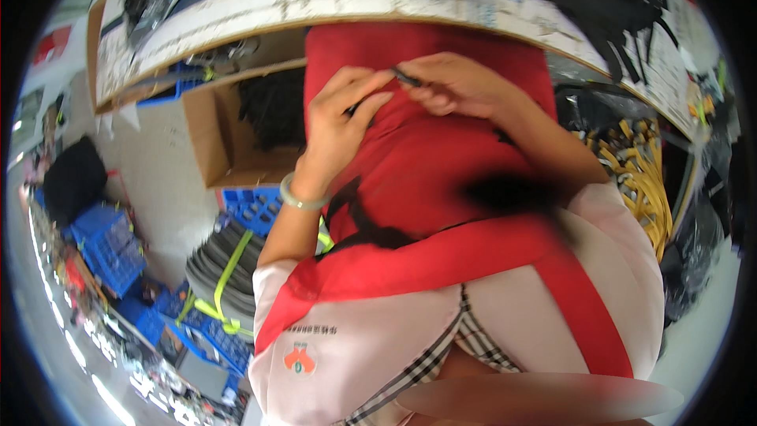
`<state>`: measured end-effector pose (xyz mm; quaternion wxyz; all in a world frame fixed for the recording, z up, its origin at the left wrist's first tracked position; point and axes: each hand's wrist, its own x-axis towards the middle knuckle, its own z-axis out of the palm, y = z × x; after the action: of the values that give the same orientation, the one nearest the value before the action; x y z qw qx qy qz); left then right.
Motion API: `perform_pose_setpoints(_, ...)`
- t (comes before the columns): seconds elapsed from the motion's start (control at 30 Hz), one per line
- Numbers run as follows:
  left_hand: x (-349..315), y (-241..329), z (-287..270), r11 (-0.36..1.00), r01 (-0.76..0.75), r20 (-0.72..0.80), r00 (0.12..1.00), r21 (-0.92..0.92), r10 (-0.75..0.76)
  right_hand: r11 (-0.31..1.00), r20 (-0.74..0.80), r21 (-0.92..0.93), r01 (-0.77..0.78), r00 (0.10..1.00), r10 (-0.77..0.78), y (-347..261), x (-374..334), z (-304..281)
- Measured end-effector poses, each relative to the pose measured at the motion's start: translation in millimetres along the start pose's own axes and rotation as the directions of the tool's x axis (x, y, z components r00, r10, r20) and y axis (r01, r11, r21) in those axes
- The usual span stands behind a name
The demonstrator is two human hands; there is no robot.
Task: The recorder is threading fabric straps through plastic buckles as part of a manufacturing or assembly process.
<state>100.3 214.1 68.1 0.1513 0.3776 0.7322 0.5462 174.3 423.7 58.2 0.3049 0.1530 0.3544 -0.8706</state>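
Both my hands are close together above the red apron (441,158) over my lap. My right hand (457,87) is closed, pinching a small, dark, narrow piece (406,76) between thumb and fingers; its exact kind is too small to tell. Facing it, my left hand (341,114) is curled, with its fingertips at the near end of that piece. Something dark shows in the left hand between thumb and palm, mostly hidden by the fingers. A pale bangle (303,194) circles my left wrist.
Ahead stands a white worktable (260,17) with dark and plastic-wrapped goods on top. An open cardboard box (206,138) with black material is at left, near a strapped grey stack (223,272) and a blue crate (106,246). Yellow straps (643,181) hang at right.
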Motion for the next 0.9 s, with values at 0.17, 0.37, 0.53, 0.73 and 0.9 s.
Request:
perform_pose_setpoints(0.17, 17, 9, 18, 0.996, 0.073, -0.006, 0.997, -0.055, -0.073, 0.995, 0.027, 0.085, -0.053, 0.998, 0.051, 1, -6, -6)
perform_pose_setpoints(0.37, 39, -21, 51, 0.839, 0.394, 0.197, 0.919, -0.376, -0.343, 0.786, -0.338, -0.605, 0.126, 0.854, -0.397, -1, -1, -46)
perform_pose_setpoints(0.53, 43, -65, 23, -0.072, 0.555, 0.537, 0.754, -0.829, -0.377, 0.307, -0.248, -0.948, -0.083, 0.797, -0.551, 15, 3, -92)
perform_pose_setpoints(0.73, 28, -68, 21, -0.218, 0.483, 0.528, 0.744, -0.848, -0.409, -0.113, -0.124, -0.963, -0.245, 0.774, -0.621, 29, 40, -111)
perform_pose_setpoints(0.9, 28, -79, 21, -0.214, 0.509, 0.551, 0.741, -0.834, -0.384, -0.336, -0.182, -0.834, -0.437, 0.793, -0.581, 25, 80, -112)
